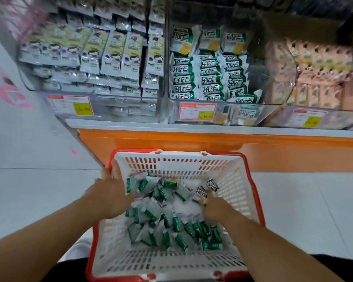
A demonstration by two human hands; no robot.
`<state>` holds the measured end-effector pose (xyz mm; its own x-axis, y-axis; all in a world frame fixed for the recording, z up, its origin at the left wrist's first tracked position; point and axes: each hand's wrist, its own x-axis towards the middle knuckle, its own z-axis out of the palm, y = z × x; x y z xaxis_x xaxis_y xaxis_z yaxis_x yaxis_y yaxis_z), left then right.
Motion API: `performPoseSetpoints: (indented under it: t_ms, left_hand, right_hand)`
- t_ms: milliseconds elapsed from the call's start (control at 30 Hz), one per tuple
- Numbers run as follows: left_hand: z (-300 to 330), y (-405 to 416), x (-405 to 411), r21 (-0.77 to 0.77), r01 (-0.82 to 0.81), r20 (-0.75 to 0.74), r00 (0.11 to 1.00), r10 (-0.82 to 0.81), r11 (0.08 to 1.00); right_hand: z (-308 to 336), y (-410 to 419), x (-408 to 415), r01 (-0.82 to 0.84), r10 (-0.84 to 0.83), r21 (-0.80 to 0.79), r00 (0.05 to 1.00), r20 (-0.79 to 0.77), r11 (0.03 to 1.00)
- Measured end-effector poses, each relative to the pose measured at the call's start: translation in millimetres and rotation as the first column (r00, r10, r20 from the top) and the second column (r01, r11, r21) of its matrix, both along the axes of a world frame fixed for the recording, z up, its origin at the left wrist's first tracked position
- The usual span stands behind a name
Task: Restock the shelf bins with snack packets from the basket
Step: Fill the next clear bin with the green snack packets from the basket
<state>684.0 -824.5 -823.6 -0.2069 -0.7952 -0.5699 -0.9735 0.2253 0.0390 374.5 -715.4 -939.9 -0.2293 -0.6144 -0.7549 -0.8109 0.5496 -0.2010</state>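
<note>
A white basket with a red rim (pixel 240 180) stands on the floor below the shelf, holding several green and white snack packets (pixel 163 216). My left hand (pixel 112 192) reaches into the basket's left side and grips packets near the wall. My right hand (pixel 214 208) is down among the packets at the right, fingers curled round a few of them. Above, the middle clear shelf bin (pixel 273 78) holds stacked rows of the same green and white packets (pixel 208 70).
The left bin (pixel 29 82) holds grey and yellow packets; the right bin (pixel 318 78) holds pink and beige ones. Price labels (pixel 197 111) front each bin. An orange shelf base (pixel 192 143) runs behind the basket. Pale floor tiles lie on both sides.
</note>
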Motion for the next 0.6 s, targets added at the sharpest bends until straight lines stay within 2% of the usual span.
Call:
performPoseSetpoints:
  t_ms: [100,200,333,400,467,533,600]
  left_hand:
    - [-1,-2,-4,-0.027,0.019,0.052,0.998,-0.018,0.999]
    - [4,-2,-9,0.014,-0.020,0.057,0.998,0.019,1.000]
    - [17,-10,-9,0.100,-0.051,0.046,0.998,0.047,0.994]
    - [36,-16,-11,0.059,0.010,0.109,0.994,-0.017,0.998]
    - [64,-19,-19,0.022,0.124,0.166,0.978,-0.126,0.992]
    - [94,-19,-30,0.063,0.221,0.076,0.971,-0.226,0.973]
    - [121,-16,-42,0.139,0.237,-0.152,0.965,-0.215,0.962]
  right_hand:
    - [-18,2,-4,0.123,-0.125,-0.102,0.992,-0.022,0.987]
    - [-15,-1,-10,0.083,-0.101,-0.177,0.990,-0.097,0.981]
    - [35,-15,-13,0.098,-0.093,-0.113,0.994,0.052,0.989]
    - [73,-29,-11,0.140,-0.121,-0.118,0.981,0.155,0.983]
    - [117,-42,-9,0.115,-0.075,-0.178,0.973,0.219,0.977]
    - [168,-49,-4,0.113,-0.034,-0.273,0.960,0.278,0.955]
    - [216,-50,0,0.128,0.008,-0.357,0.934,0.357,0.925]
